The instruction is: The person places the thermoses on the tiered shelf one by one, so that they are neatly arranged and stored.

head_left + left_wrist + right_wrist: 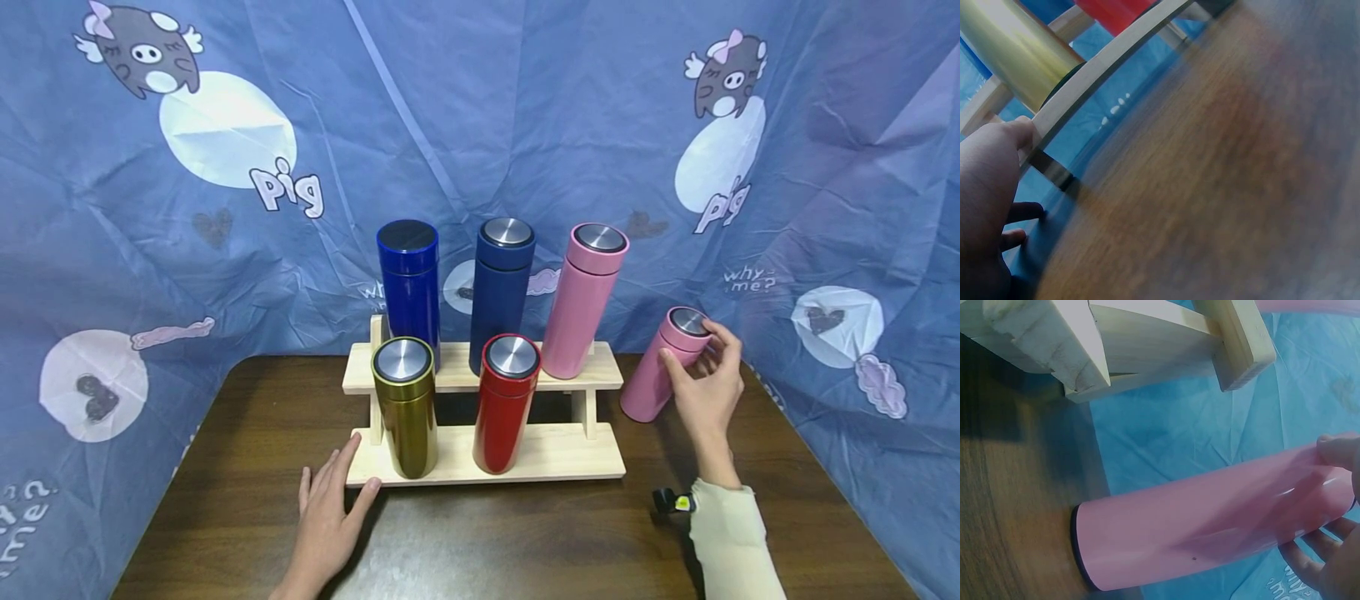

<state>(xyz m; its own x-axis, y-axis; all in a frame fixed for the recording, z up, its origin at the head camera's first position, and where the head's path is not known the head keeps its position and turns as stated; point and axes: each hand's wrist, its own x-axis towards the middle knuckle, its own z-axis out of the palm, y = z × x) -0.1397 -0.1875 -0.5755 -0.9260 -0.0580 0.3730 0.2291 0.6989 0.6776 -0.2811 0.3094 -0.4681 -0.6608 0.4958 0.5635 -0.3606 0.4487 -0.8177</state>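
Note:
My right hand (708, 387) grips a pink thermos bottle (649, 379) near its steel-topped lid, thumb on one side and fingers on the other. In the right wrist view, the base of this bottle (1210, 519) is at or close to the tabletop; contact cannot be told. To its left stands a two-step wooden rack (570, 454). My left hand (326, 508) holds the left end of the lower step between thumb and index finger, other fingers spread outside it. That step carries a gold bottle (408, 429) and a red bottle (504, 421).
Along the upper step stand a bright blue bottle (411, 300), a navy bottle (501, 304) and another pink bottle (583, 308). The rack rests on a dark brown table (510, 542). Behind hangs a blue cloth (480, 108) with printed pigs.

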